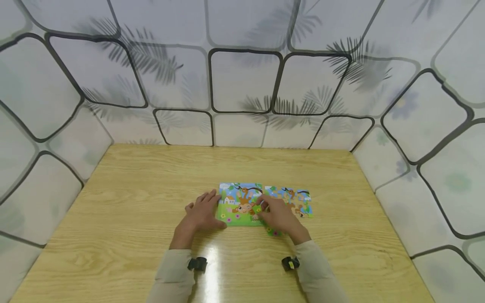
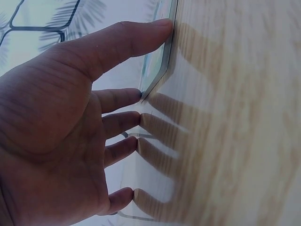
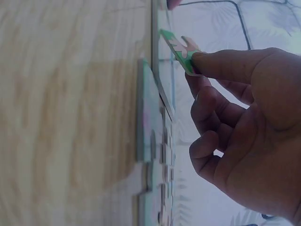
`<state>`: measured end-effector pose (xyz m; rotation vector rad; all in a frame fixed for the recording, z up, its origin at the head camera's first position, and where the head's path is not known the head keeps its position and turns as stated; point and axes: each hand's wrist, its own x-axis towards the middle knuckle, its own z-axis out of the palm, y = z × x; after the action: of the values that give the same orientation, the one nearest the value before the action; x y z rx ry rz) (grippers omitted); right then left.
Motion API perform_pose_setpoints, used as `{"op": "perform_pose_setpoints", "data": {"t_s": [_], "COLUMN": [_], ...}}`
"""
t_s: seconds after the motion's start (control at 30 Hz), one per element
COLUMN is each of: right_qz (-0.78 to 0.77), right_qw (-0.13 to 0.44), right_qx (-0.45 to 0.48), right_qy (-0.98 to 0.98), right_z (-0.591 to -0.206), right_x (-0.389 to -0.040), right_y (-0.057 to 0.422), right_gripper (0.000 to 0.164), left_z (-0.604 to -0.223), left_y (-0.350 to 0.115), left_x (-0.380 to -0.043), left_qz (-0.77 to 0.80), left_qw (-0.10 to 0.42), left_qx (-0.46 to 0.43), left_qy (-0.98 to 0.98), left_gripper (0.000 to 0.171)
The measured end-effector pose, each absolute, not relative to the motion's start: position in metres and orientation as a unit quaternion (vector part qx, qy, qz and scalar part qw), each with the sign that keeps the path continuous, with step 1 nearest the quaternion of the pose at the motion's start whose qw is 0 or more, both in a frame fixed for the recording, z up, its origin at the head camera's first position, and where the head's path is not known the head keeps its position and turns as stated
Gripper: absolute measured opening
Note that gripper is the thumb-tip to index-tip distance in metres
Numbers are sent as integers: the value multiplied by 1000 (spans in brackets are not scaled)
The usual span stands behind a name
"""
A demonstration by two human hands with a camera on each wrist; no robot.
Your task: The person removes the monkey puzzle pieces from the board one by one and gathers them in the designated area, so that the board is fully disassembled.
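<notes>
A picture puzzle board (image 1: pixel 232 216) with a cartoon monkey, a house and flowers lies flat on the table. My left hand (image 1: pixel 202 213) rests at its left side, fingers spread. In the left wrist view its thumb touches the board's edge (image 2: pixel 165 59), with the index fingertip at the corner and the other fingertips on the table. Above the board's right side, my right hand (image 1: pixel 279 215) pinches a green puzzle piece (image 3: pixel 178 49) with a pink shape on it, between thumb and index finger. The piece is tilted and off the table in the right wrist view.
Several loose or partly joined puzzle pieces (image 1: pixel 304 196) lie right of the board, some partly hidden by the right hand. The wooden table (image 1: pixel 144 181) runs back to a patterned fabric wall (image 1: pixel 242 84), with similar walls at both sides.
</notes>
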<state>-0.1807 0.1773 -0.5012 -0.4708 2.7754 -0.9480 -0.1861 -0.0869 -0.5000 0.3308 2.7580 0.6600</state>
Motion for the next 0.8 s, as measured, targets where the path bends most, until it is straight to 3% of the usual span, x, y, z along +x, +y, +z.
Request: {"op": "perform_pose_setpoints", "data": {"t_s": [0.8], "right_qz": [-354], "right_qw": [45], "right_qx": [-24], "right_qy": [934], "right_z": [-498], "right_x": [-153], "right_y": [272], "right_gripper": [19], "left_z": [-501], "left_y": [-86], "left_x": [-186], "left_qz": [232], "left_qw": [144], "left_qx": [116], "left_qy": [955], "left_gripper": [92]}}
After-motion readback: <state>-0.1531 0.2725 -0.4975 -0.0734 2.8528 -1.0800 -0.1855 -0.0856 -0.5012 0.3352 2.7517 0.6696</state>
